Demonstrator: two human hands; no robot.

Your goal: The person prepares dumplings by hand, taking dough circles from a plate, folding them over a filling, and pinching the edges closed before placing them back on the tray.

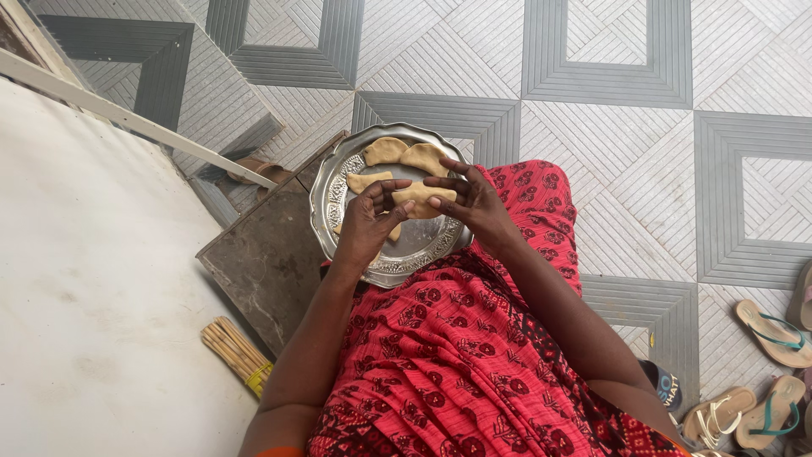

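The person holds a folded dough piece (418,200) above the embossed metal plate (338,173), which rests on the lap over the red patterned cloth (457,338). The left hand (365,222) pinches the left end of the piece, fingers closed on it; the right hand (474,201) grips the right end, fingertips clamped along the edge. Three finished half-moon pieces lie on the far part of the plate: one (385,151) beside another (425,157), and a third (369,180) just left of the held piece. Risk one: the soft dough can tear or its seam can open if the fingers press unevenly or pull the ends apart. Risk two: the plate sits tilted on the knee with no desk under it, so a shift of the leg can slide it toward the dark stone slab (266,262) and tiled floor (609,152). Risk three: a released piece can land on the finished ones and stick or deform them.
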